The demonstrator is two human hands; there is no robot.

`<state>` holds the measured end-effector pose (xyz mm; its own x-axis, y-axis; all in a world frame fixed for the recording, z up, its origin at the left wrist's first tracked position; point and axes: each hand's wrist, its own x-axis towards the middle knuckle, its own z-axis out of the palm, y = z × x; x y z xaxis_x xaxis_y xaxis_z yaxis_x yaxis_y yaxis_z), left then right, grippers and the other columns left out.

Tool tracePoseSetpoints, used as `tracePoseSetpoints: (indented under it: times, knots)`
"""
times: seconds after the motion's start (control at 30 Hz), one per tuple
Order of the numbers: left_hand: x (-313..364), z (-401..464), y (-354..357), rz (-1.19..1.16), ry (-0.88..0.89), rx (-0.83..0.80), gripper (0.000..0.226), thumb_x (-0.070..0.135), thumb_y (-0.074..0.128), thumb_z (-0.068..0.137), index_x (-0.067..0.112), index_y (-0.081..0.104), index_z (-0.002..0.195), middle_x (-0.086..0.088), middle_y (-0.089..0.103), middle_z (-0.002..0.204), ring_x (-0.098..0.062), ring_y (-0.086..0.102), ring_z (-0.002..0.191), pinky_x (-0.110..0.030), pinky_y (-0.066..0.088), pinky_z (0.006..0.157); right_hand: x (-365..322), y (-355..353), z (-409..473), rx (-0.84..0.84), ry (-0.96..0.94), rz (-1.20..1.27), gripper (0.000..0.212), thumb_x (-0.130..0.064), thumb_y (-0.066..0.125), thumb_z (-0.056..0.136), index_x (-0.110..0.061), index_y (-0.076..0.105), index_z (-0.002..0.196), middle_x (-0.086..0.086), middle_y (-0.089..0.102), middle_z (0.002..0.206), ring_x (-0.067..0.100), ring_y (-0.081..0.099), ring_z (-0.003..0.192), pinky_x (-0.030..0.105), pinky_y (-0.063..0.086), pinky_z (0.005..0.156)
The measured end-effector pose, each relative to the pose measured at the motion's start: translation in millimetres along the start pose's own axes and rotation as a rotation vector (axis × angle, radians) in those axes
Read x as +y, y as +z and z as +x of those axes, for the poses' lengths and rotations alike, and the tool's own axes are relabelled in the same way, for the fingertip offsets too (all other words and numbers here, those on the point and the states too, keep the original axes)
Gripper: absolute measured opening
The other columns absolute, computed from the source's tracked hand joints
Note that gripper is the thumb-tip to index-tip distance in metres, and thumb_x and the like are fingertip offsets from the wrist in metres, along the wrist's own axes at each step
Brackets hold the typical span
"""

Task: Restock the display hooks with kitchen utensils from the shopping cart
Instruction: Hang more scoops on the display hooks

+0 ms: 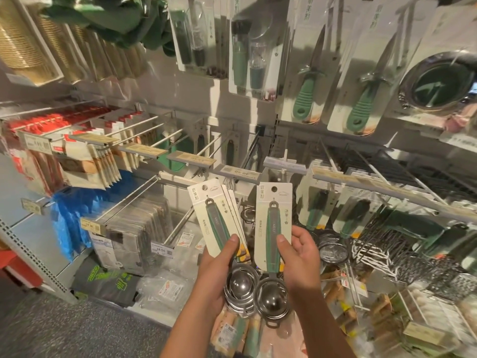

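green-handled steel scoops (273, 244) on cream backing cards.

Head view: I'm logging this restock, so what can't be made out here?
- Shopping cart: outside the head view.
- Left hand: its stack of carded scoops overlaps, so the count is hidden.
- Right hand: its fingers lie behind the card.
- Price labels: print too small and blurred.

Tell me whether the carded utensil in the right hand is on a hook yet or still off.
Off. The right hand holds the carded utensil upright below the price rail, and its hang hole shows empty, with no hook through it.
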<state>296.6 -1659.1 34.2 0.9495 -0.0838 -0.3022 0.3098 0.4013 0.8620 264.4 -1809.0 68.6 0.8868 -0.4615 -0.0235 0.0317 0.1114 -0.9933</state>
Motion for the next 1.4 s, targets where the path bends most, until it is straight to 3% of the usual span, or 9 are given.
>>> tracePoseSetpoints:
  times: [0.33,0.47,0.6,0.7,0.77,0.93,1.13,1.23,1.4]
  knots:
    - [1,-5,6,0.068,0.047,-0.026,0.044,0.032,0.075,0.094,0.03,0.061,0.136,0.01,0.077,0.119,-0.012,0.072,0.112,-0.035,0.054,0.101,-14,0,5,0.065,-0.107,-0.142,0.023,-0.013,0.063,0.101,-0.018,0.061,0.122,-0.002,0.073,0.116,0.014,0.071,0.109,0.047,0.056,0.1]
    - [1,-7,5,0.084,0.04,-0.007,0.048,0.034,0.076,0.092,0.029,0.061,0.137,0.01,0.076,0.12,-0.012,0.071,0.113,-0.033,0.053,0.1,-22,2,17,0.093,-0.108,-0.26,0.014,-0.027,0.065,0.1,-0.026,0.064,0.114,-0.008,0.074,0.102,0.011,0.072,0.092,0.047,0.06,0.088]
    - [3,-9,1,0.114,0.031,0.0,0.051,0.038,0.077,0.09,0.029,0.06,0.137,0.011,0.076,0.119,-0.011,0.071,0.112,-0.033,0.053,0.099,-30,4,30,0.121,-0.087,-0.355,0.032,-0.034,0.064,0.101,-0.021,0.059,0.13,-0.015,0.059,0.096,-0.001,0.055,0.083,0.024,0.047,0.081]
    - [3,-13,-2,0.146,0.032,-0.015,0.051,0.037,0.077,0.09,0.03,0.06,0.138,0.011,0.076,0.121,-0.013,0.071,0.114,-0.037,0.052,0.106,-29,5,36,0.104,-0.022,-0.388,0.055,-0.038,0.063,0.101,-0.018,0.047,0.15,0.004,0.059,0.142,0.017,0.058,0.121,0.035,0.045,0.104]
    - [3,-16,-1,0.167,0.029,-0.037,0.052,0.038,0.077,0.09,0.031,0.058,0.138,0.011,0.075,0.122,-0.013,0.07,0.115,-0.04,0.052,0.108,-25,6,32,0.066,-0.012,-0.355,0.059,-0.039,0.065,0.1,-0.022,0.045,0.152,0.001,0.05,0.153,0.02,0.052,0.136,0.038,0.043,0.112]
    - [3,-21,-2,0.158,0.03,-0.069,0.051,0.047,0.072,0.089,0.031,0.06,0.136,0.01,0.076,0.12,-0.013,0.072,0.112,-0.041,0.054,0.106,-15,17,2,-0.138,0.035,-0.233,0.014,-0.028,0.068,0.099,-0.029,0.07,0.113,-0.008,0.073,0.109,0.007,0.068,0.102,0.027,0.054,0.091]
    - [7,-29,1,0.115,0.039,-0.151,0.053,0.048,0.061,0.086,0.029,0.061,0.135,0.005,0.075,0.125,-0.016,0.07,0.117,-0.041,0.054,0.105,1,28,-11,-0.2,0.035,-0.221,0.014,-0.021,0.072,0.096,-0.027,0.07,0.108,-0.002,0.072,0.102,0.003,0.069,0.087,0.013,0.052,0.072]
    - [5,-31,2,0.137,0.048,-0.17,0.043,0.043,0.059,0.095,0.032,0.059,0.136,0.008,0.074,0.127,-0.012,0.069,0.12,-0.038,0.054,0.104,4,28,-14,-0.171,-0.004,-0.221,0.013,-0.021,0.072,0.096,-0.024,0.067,0.107,0.003,0.065,0.096,0.004,0.065,0.073,0.019,0.053,0.067]
    - [4,-35,2,0.154,0.036,-0.179,0.039,0.045,0.058,0.094,0.038,0.058,0.132,0.013,0.074,0.124,-0.007,0.069,0.117,-0.031,0.056,0.1,5,29,-18,-0.186,-0.018,-0.312,0.002,-0.028,0.072,0.095,-0.027,0.073,0.093,-0.005,0.072,0.09,0.014,0.067,0.083,0.035,0.056,0.08]
